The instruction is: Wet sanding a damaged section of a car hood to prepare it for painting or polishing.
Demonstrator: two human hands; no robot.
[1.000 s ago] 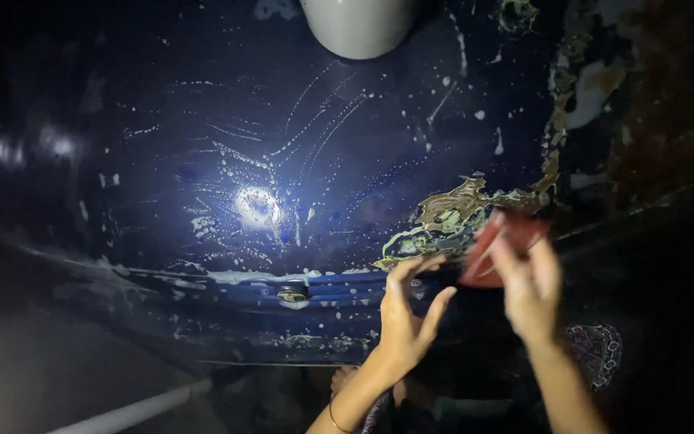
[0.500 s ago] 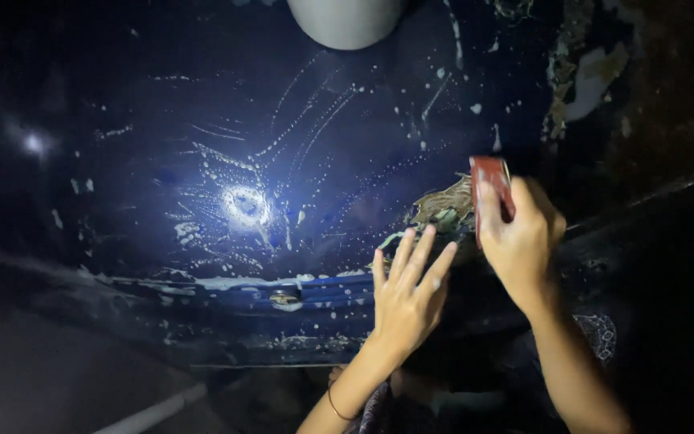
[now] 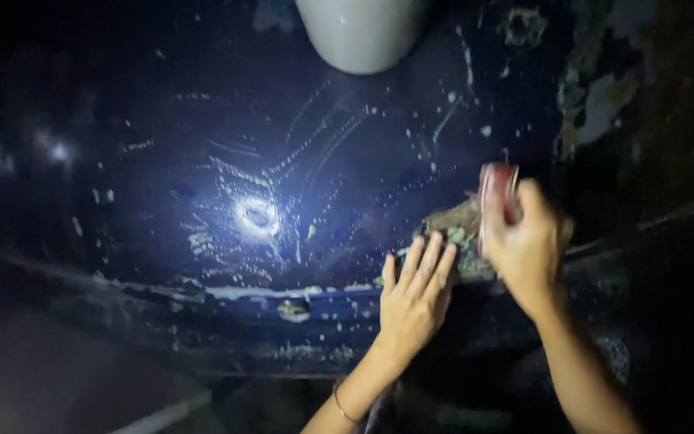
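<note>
**Two hands at a worn patch on a dark blue painted surface**

The scene is very dark, lit by one bright spot of light (image 3: 257,215) that glares off a glossy, dark blue painted surface (image 3: 202,120). Around the glare the paint shows curved scratch marks and many pale specks. A paler, chipped ridge (image 3: 259,292) runs across the surface below the glare. At the top edge a rounded pale grey object (image 3: 361,32) juts into view. To the upper right the paint has flaked away in ragged light patches (image 3: 600,96); beyond that everything falls into blackness.

The left hand (image 3: 415,297) lies flat on the surface, fingers spread and straight, holding nothing, fingertips touching the edge of a rough brown-green damaged patch (image 3: 455,225). A thin bracelet (image 3: 339,402) circles that wrist.

The right hand (image 3: 528,245) is blurred; its grip is closed around a small reddish block (image 3: 496,189), which sticks up above the fingers, right at the upper edge of the damaged patch. Whether the block touches the surface cannot be told.
</note>
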